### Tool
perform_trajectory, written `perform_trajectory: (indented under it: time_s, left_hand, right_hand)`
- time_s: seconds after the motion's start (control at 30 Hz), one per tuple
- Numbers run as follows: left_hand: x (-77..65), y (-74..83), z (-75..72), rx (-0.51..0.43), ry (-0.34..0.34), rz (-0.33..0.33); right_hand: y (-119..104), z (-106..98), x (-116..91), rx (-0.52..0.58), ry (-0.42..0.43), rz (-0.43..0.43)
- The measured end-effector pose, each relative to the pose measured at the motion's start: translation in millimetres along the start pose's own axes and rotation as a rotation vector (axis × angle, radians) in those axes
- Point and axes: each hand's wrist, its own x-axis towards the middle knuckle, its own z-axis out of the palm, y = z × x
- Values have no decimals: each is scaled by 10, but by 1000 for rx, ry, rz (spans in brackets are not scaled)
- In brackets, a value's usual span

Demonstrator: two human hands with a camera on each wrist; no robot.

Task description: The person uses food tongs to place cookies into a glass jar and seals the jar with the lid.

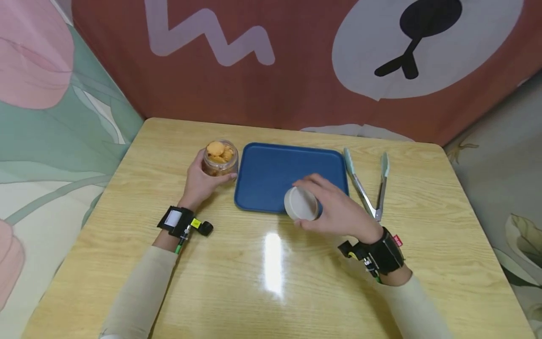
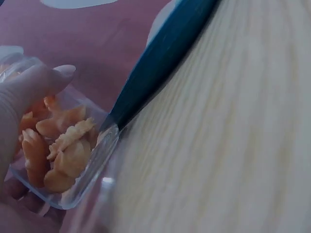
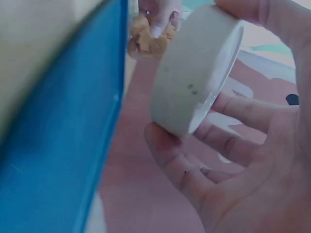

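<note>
A clear jar of golden-brown cookies (image 1: 218,157) stands at the tray's left side, its top uncovered. My left hand (image 1: 202,181) grips the jar, thumb along the near side and fingers round the left. In the left wrist view the cookies (image 2: 60,150) show through the clear wall. My right hand (image 1: 338,207) holds a round white lid (image 1: 301,203) by its rim, tilted, over the near edge of the blue tray (image 1: 271,165). Thumb and fingertips clasp opposite edges of the lid (image 3: 189,73) in the right wrist view.
Spread metal tongs (image 1: 378,207) with pale blue-green tips lie right of the tray, partly hidden by the right hand. The wooden table (image 1: 237,282) backs onto a red-brown patterned cloth (image 1: 288,94).
</note>
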Motion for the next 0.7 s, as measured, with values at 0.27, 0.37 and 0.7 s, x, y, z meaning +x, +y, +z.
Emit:
perform_trajectory:
  time_s: [0.27,0.37,0.7]
  left_hand:
    - [-93,364,104,-32,-49,104]
    - [-181,524,226,-36,-88,146]
    - [-520,827,643,-74,-317,256]
  right_hand:
    - [-280,-520,210,-81,5,-59]
    - [-420,-701,321,-114,22,-104]
    - [-624,-877,599,-153,-91,-225]
